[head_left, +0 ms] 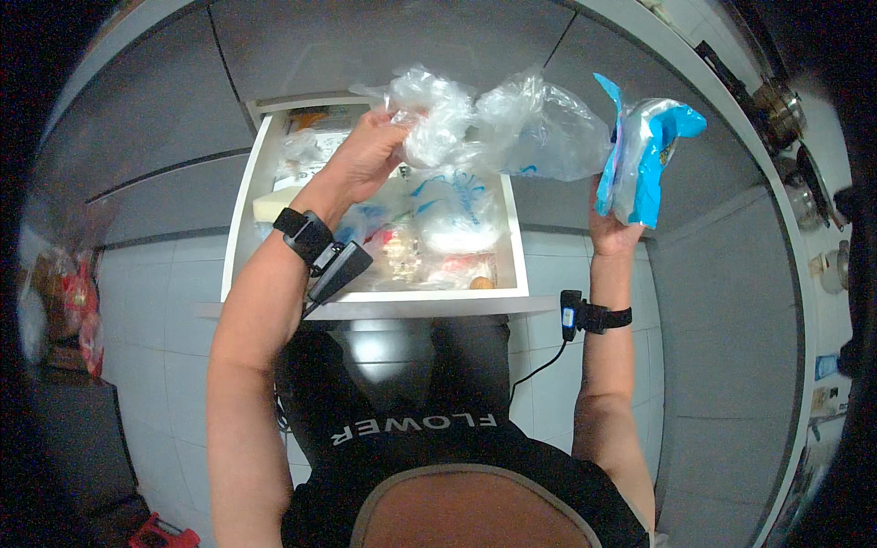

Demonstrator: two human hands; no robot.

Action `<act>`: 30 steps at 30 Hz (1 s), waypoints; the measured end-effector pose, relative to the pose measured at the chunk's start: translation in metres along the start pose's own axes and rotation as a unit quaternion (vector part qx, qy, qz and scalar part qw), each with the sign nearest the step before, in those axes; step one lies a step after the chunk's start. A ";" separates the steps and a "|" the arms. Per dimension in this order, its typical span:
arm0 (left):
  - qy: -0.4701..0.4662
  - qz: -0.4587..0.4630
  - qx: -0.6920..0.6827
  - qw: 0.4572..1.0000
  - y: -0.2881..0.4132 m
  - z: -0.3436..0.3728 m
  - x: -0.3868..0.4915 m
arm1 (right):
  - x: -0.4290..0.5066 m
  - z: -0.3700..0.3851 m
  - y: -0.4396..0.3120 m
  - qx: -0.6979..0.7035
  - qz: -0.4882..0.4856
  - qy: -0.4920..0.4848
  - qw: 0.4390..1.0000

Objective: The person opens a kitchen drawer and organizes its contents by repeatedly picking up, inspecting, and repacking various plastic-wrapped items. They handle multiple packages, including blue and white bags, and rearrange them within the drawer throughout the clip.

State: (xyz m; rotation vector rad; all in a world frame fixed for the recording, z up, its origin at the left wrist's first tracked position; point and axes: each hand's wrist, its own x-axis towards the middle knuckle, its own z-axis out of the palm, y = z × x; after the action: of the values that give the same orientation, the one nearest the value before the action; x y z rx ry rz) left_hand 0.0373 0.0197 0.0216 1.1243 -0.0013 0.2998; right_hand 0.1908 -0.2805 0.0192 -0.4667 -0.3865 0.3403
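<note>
Crumpled clear plastic bags (438,113) are gripped in my left hand (370,151), above the open drawer (517,233). Another clear bag (548,130) stretches from that bunch towards my right hand (613,233). Held upright in my right hand is a blue and silver plastic packet (651,157), to the right of the drawer; it hides most of those fingers. Below my left hand, the drawer holds clear bags with blue print (455,212), a pale yellow block (274,205), a bag of light pieces (397,253) and a small round brown item (482,282).
Grey cabinet fronts (384,41) rise beyond the drawer. At the right, a countertop carries metal pots (781,113) and other kitchenware. Red and clear bags (79,301) stand at the left, and a red plastic object (161,533) lies at lower left. Cables run from both wrist devices.
</note>
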 end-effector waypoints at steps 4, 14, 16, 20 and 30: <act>0.087 0.049 0.003 0.995 0.008 -0.012 0.002 | 0.000 -0.014 0.005 -0.251 -0.107 -0.048 0.961; -0.013 0.119 -0.167 0.979 0.020 -0.043 0.006 | -0.012 -0.043 0.015 -0.436 -0.211 -0.098 0.869; -0.057 0.114 -0.213 0.969 0.022 -0.045 0.004 | -0.009 -0.038 0.016 -0.568 -0.245 -0.078 0.782; -0.092 0.092 -0.255 0.958 0.024 -0.045 0.001 | -0.001 -0.030 0.019 -0.655 -0.269 -0.103 0.699; -0.060 0.089 -0.153 0.982 0.026 -0.039 -0.003 | 0.000 -0.031 0.045 -0.123 0.186 -0.064 0.973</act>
State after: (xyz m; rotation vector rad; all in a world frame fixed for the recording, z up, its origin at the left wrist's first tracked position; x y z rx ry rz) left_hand 0.0230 0.0636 0.0269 0.8363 -0.2485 0.3765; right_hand 0.1937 -0.2544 -0.0287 -0.7665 -0.4693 0.6922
